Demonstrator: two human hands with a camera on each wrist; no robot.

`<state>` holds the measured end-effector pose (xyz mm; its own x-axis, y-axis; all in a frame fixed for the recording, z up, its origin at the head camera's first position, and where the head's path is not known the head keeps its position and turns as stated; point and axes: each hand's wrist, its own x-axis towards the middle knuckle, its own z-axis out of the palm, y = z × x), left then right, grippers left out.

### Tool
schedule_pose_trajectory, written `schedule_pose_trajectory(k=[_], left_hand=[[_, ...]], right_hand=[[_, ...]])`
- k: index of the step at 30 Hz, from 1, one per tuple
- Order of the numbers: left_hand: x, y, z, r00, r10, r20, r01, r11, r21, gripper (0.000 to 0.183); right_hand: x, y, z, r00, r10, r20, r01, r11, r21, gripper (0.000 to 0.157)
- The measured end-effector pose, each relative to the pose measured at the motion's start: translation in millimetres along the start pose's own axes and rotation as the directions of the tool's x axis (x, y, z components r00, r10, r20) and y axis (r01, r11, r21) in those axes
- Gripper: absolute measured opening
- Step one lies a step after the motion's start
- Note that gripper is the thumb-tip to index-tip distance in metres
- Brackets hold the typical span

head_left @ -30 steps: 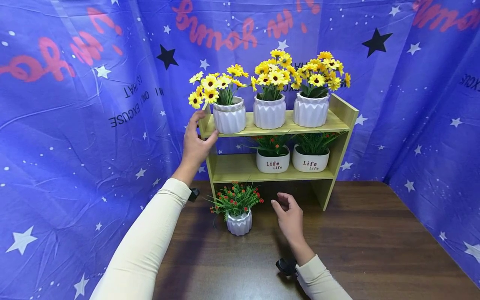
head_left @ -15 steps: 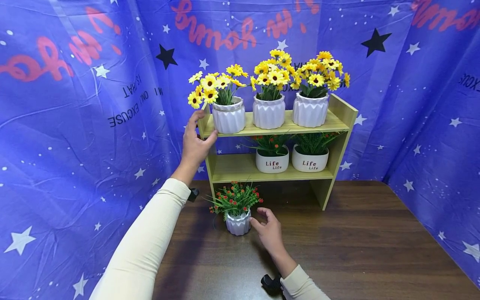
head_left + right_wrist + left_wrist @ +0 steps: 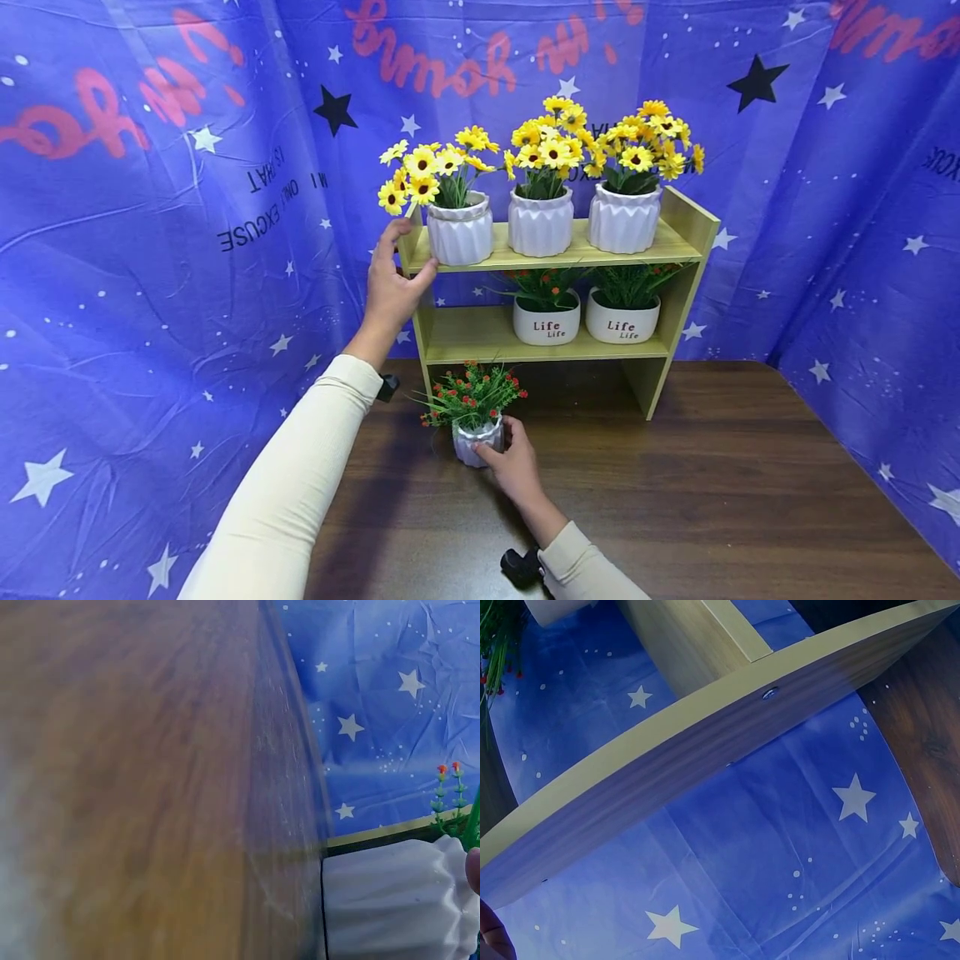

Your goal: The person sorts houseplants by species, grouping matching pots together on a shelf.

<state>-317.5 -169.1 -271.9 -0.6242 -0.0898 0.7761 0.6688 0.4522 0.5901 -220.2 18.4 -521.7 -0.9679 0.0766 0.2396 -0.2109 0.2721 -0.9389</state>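
My left hand [image 3: 392, 287] grips the left end of the wooden shelf [image 3: 465, 333], thumb on its front edge by the top board. In the left wrist view the shelf's side panel [image 3: 682, 769] runs diagonally, with a bit of that hand at the lower left corner. On the table before the shelf's left end stands a ribbed white flowerpot [image 3: 463, 445] with red-flowered greenery. My right hand [image 3: 513, 462] holds this pot from the right, thumb across its front. The right wrist view has the pot's ribbed wall [image 3: 390, 900] tilted by the camera, a fingertip at its rim.
Three white pots of yellow daisies [image 3: 540, 223] line the top board. Two oval "Life" planters [image 3: 546, 323] stand on the middle board's right half. A blue starry curtain [image 3: 187, 333] encloses the brown table [image 3: 735, 475] at the back and sides.
My right hand has moved left to the flowerpot on the table and taken hold of it. The left hand stays on the shelf's end.
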Motion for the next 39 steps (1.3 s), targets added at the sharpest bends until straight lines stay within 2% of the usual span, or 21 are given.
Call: schedule_pose_trajectory(k=[4, 8, 14, 20, 26, 32, 34, 39], left_hand=[[-0.4, -0.4, 0.6, 1.000, -0.015, 0.009, 0.015, 1.000, 0.012, 0.057], [0.1, -0.2, 0.5, 1.000, -0.002, 0.000, 0.002, 1.000, 0.019, 0.060], [-1.4, 2.8, 0.3, 0.999, -0.041, 0.028, 0.040, 0.999, 0.021, 0.060], [-2.6, 4.6, 0.6, 0.999, -0.030, 0.029, 0.029, 0.999, 0.023, 0.059], [-1.8, 3.9, -2.2, 1.000, -0.003, 0.006, 0.003, 1.000, 0.024, 0.057], [-3.6, 2.3, -3.4, 1.000, -0.026, 0.017, 0.025, 0.999, 0.024, 0.057], [-3.5, 1.6, -3.1, 0.999, -0.034, 0.021, 0.033, 0.999, 0.024, 0.058], [-0.7, 0.1, -2.0, 1.000, 0.012, 0.011, -0.013, 1.000, 0.020, 0.057]], right_hand=[[3, 1, 3.9, 1.000, 0.018, -0.020, -0.019, 1.000, -0.014, 0.068], [5, 2, 8.9, 1.000, -0.001, -0.028, 0.001, 1.000, -0.010, 0.073], [7, 3, 15.9, 0.998, 0.032, -0.047, -0.033, 0.999, -0.026, 0.081], [7, 4, 16.2, 0.998, 0.017, -0.053, -0.017, 1.000, -0.012, 0.079], [6, 0, 11.5, 0.999, 0.019, -0.027, -0.017, 0.997, 0.077, 0.072], [-4, -6, 0.6, 1.000, 0.009, -0.025, -0.008, 0.998, 0.069, 0.069], [-8, -11, -4.2, 1.000, 0.002, -0.025, 0.000, 0.998, 0.063, 0.070], [-13, -34, -18.0, 0.997, -0.055, -0.048, 0.059, 0.995, 0.079, 0.073]])
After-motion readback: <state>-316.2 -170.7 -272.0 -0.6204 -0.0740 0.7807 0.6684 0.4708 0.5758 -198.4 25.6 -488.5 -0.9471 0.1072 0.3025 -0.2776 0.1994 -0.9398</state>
